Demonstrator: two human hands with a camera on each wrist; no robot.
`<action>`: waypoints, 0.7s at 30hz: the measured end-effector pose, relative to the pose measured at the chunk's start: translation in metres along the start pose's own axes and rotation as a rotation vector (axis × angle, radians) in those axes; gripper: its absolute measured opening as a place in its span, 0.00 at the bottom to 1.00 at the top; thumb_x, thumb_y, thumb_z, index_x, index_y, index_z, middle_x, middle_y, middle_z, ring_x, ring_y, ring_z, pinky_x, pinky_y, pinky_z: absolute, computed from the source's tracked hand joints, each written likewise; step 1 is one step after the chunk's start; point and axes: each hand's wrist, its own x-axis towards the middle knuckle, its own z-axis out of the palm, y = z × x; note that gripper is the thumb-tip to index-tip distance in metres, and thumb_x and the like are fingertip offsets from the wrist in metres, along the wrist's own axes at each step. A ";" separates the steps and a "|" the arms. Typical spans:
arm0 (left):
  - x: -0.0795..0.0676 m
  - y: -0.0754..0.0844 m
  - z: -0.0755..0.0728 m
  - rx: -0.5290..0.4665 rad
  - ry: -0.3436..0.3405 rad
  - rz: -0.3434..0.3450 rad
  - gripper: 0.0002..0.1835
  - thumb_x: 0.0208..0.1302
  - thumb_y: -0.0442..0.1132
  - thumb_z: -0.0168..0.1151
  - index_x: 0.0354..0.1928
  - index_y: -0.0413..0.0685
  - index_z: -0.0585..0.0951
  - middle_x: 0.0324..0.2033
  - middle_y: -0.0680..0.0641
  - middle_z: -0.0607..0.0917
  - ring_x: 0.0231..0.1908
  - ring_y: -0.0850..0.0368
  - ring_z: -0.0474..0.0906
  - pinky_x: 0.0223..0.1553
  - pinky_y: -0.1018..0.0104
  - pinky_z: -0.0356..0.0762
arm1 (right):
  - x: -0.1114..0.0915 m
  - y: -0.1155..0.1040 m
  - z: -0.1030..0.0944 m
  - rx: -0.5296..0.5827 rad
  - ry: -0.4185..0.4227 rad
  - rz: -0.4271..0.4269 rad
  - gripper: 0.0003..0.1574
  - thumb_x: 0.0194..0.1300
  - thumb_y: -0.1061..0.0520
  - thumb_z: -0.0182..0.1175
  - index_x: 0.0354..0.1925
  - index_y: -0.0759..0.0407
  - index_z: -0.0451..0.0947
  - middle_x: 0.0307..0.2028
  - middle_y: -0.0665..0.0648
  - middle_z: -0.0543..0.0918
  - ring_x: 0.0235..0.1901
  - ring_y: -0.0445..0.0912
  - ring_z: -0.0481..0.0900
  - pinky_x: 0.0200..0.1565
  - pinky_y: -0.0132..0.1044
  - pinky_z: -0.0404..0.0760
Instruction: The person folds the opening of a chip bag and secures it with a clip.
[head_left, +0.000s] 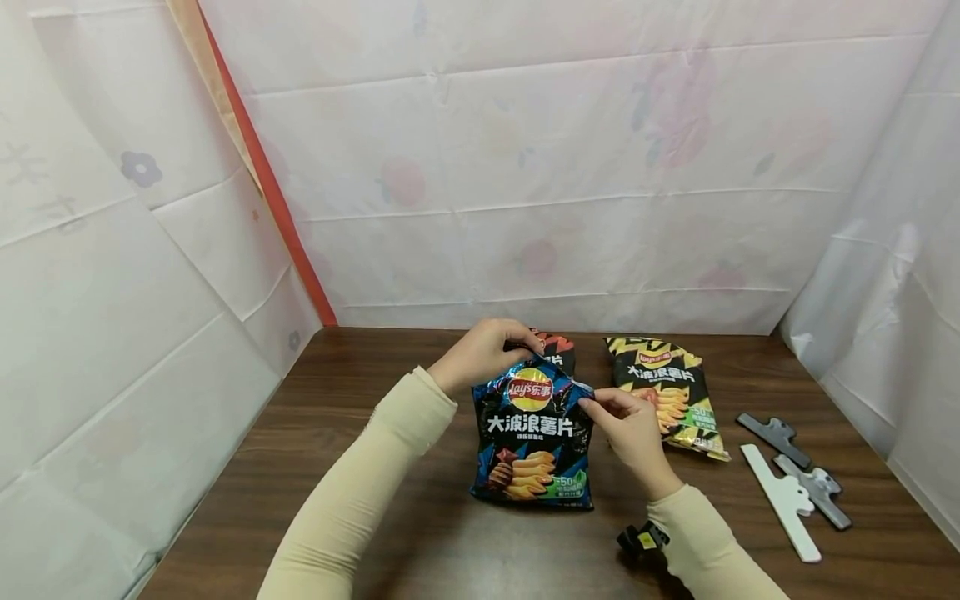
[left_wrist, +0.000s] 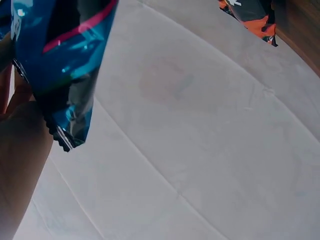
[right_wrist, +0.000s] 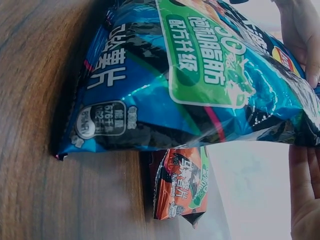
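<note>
A blue and black Lay's chip bag is held up by its top, its printed front toward the head view. My left hand pinches the top edge near the middle, arching over from the left. At the bag's upper right corner, my right hand grips the edge between thumb and fingers. The left wrist view catches a corner of the blue bag beside the hand. In the right wrist view, the lower end of the chip bag is close over the wooden table.
Behind the blue bag is a red chip bag, partly hidden. A yellow chip bag lies to its right. Toward the right edge lie a black bag clip, a grey clip and a white clip. White sheeting surrounds the table.
</note>
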 end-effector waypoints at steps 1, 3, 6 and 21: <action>0.000 0.000 -0.001 -0.005 -0.001 0.000 0.09 0.68 0.33 0.61 0.45 0.49 0.87 0.45 0.50 0.87 0.45 0.59 0.82 0.47 0.64 0.81 | 0.000 0.000 0.000 0.003 0.000 -0.006 0.12 0.63 0.60 0.67 0.37 0.70 0.83 0.21 0.43 0.79 0.13 0.38 0.64 0.15 0.35 0.67; 0.000 0.000 -0.001 -0.017 0.001 0.005 0.09 0.68 0.33 0.61 0.44 0.48 0.87 0.44 0.50 0.87 0.43 0.59 0.83 0.46 0.65 0.81 | 0.000 0.001 0.000 0.008 0.000 -0.017 0.11 0.63 0.61 0.67 0.37 0.72 0.83 0.21 0.43 0.79 0.13 0.37 0.64 0.14 0.35 0.66; 0.000 -0.001 -0.002 -0.028 0.009 0.017 0.08 0.68 0.33 0.61 0.43 0.49 0.87 0.43 0.50 0.88 0.43 0.60 0.83 0.45 0.67 0.81 | 0.000 0.002 0.000 0.012 0.004 -0.032 0.11 0.63 0.62 0.66 0.37 0.73 0.82 0.21 0.42 0.79 0.13 0.37 0.64 0.15 0.34 0.66; -0.002 -0.006 -0.001 -0.059 0.035 0.081 0.09 0.67 0.30 0.60 0.38 0.48 0.88 0.39 0.51 0.89 0.42 0.60 0.84 0.46 0.69 0.81 | -0.006 -0.001 -0.002 0.040 0.021 -0.113 0.09 0.62 0.66 0.65 0.38 0.74 0.84 0.23 0.39 0.82 0.13 0.36 0.66 0.15 0.32 0.68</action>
